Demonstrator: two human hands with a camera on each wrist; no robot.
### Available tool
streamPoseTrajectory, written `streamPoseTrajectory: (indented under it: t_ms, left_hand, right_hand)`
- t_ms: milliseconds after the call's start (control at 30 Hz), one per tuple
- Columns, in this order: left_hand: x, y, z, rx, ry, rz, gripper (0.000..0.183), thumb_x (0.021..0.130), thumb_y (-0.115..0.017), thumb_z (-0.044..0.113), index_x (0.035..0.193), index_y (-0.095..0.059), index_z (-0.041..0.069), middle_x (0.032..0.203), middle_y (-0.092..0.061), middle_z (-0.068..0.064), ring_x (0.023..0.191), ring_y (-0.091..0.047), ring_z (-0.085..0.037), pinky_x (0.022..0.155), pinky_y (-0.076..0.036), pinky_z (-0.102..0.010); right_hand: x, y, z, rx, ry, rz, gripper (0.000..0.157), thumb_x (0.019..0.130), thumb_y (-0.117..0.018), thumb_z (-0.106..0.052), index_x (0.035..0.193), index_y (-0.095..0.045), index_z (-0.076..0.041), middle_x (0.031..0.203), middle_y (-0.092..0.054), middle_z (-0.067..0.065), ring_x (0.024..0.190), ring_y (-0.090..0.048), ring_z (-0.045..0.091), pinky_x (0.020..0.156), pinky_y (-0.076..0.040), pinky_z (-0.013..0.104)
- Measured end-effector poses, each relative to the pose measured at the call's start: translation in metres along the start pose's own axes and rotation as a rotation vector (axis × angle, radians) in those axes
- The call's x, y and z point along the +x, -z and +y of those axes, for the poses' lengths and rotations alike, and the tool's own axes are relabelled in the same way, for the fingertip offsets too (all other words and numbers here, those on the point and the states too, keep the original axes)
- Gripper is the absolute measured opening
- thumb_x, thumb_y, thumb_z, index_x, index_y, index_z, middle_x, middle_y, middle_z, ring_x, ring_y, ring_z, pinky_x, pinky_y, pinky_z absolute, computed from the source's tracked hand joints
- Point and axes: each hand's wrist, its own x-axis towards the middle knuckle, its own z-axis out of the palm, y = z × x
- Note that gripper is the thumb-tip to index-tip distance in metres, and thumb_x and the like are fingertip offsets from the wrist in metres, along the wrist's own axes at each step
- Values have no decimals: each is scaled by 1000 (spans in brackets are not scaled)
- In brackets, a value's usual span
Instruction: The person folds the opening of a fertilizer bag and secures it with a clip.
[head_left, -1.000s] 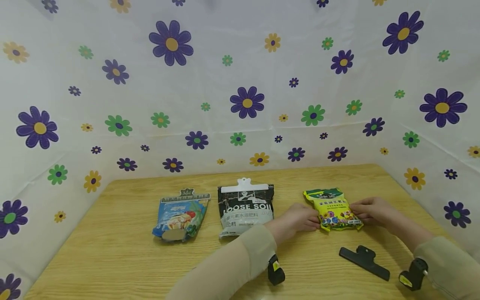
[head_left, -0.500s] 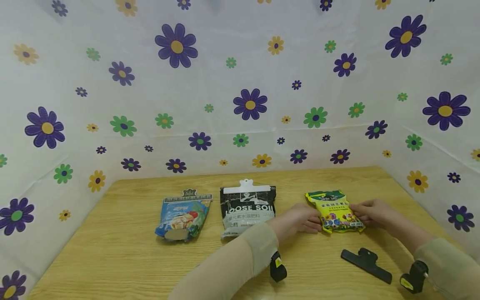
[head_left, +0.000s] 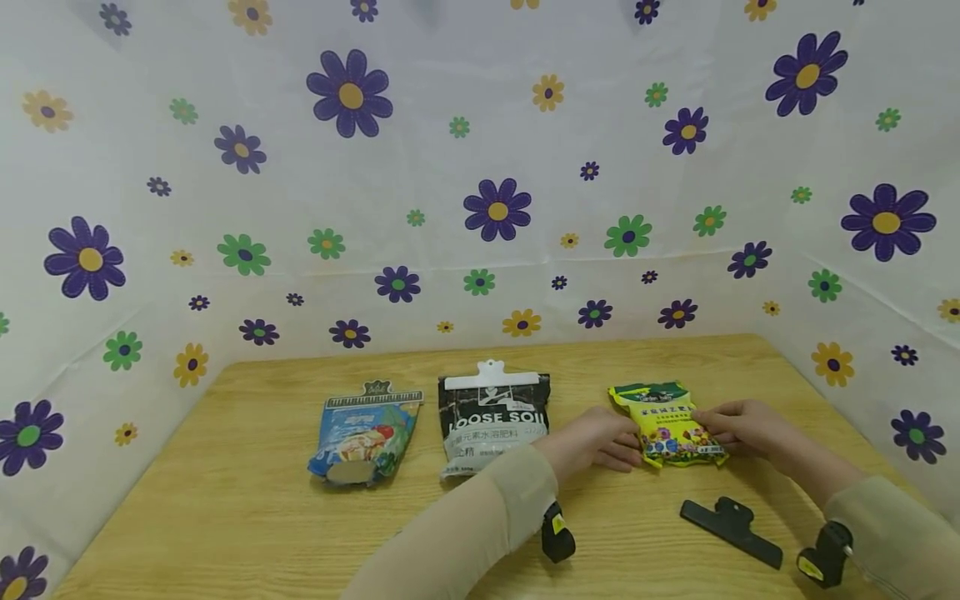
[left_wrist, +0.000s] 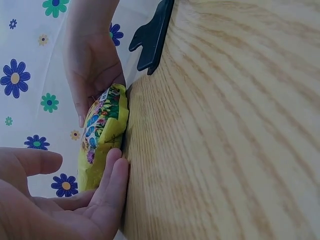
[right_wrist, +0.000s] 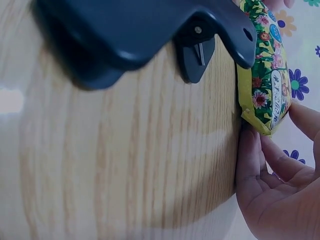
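Note:
A yellow and green garden fertilizer bag [head_left: 670, 425] with printed flowers lies flat on the table between both hands. My left hand [head_left: 598, 439] rests its straight fingers along the bag's left side; in the left wrist view its thumb stands apart from the bag. At the right edge, my right hand [head_left: 746, 429] pinches the bag, thumb over the top and fingers low at its side, as the right wrist view [right_wrist: 280, 185] shows. A black bag clip [head_left: 731, 531] lies in front of the bag, nearer the right forearm.
Left of the hands lies a black and grey LOOSE SOIL bag [head_left: 491, 425] with a white clip [head_left: 491, 379] across its top. Farther left is a blue food-picture bag [head_left: 363, 442] under a dark patterned clip [head_left: 375, 398]. A flowered cloth [head_left: 420, 167] walls the wooden table [head_left: 225, 517].
The right hand's thumb has slid slightly farther over the bag's right edge. The left hand stays at the bag's left side. The head view has shifted a little.

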Motion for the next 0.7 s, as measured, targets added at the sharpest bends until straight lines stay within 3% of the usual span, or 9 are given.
streamPoseTrajectory:
  t_ms: [300, 467, 700]
  left_hand:
    - [-1, -4, 4, 65, 21, 24, 33, 106, -64, 13, 133, -63, -6, 119, -76, -18, 112, -77, -33, 94, -66, -41]
    - [2, -5, 6, 49, 24, 7, 29, 105, -65, 9, 128, -65, -9, 117, -75, -19, 117, -76, -34, 100, -64, -40]
    - [4, -11, 9, 42, 7, 82, 17, 100, -69, 1, 113, -74, -10, 116, -79, -23, 113, -78, -31, 99, -64, -36]
  right_hand:
    - [1, 0, 1, 18, 26, -21, 53, 112, -55, -33, 132, -60, 16, 74, -52, -6, 66, -47, 6, 61, -44, 23]
    - [1, 0, 1, 28, 29, -24, 56, 112, -54, -30, 138, -55, 19, 78, -54, -5, 67, -48, 6, 61, -45, 23]
    - [3, 1, 3, 27, 31, -26, 59, 112, -54, -28, 142, -49, 22, 82, -58, -6, 70, -51, 6, 64, -49, 23]
